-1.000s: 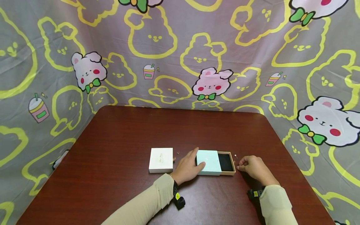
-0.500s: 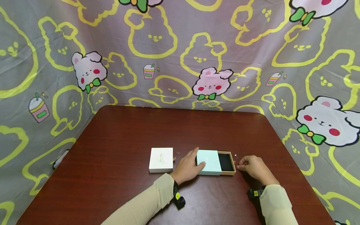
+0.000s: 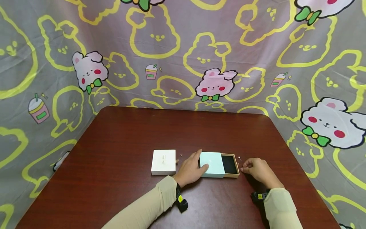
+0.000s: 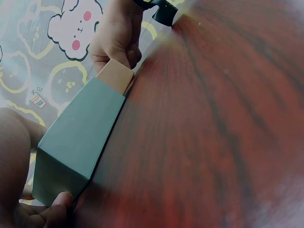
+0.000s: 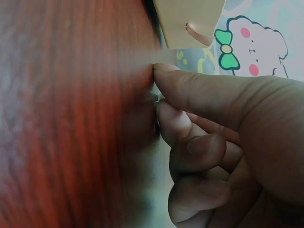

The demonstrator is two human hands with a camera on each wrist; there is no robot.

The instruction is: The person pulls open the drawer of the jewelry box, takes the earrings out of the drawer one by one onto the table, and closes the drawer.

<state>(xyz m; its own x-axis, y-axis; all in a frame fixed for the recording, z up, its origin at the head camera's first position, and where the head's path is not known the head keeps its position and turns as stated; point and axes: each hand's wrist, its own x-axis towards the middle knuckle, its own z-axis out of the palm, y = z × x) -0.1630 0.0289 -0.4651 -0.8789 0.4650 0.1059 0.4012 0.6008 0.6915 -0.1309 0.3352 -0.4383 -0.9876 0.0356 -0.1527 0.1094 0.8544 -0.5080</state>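
Note:
My left hand (image 3: 189,170) grips the left end of a mint-blue drawer-style jewelry box (image 3: 211,163), with digits on its top and end face in the left wrist view. The box's tan drawer (image 3: 231,166) with a black insert is slid partly out to the right. My right hand (image 3: 259,170) is just right of the drawer, fingers loosely curled, thumb and index tip slightly apart. In the right wrist view, the drawer's ribbon tab (image 5: 198,35) is apart from the fingers. No held thing is visible there. A small white bead-like piece (image 3: 239,157) lies beyond the right fingertips.
A white box (image 3: 164,162) with faint lettering and a small tab on its right side sits left of my left hand. A tiny shiny piece (image 3: 180,155) lies between the boxes. Patterned cloth (image 3: 171,47) rises behind the brown table (image 3: 171,130) and along its sides.

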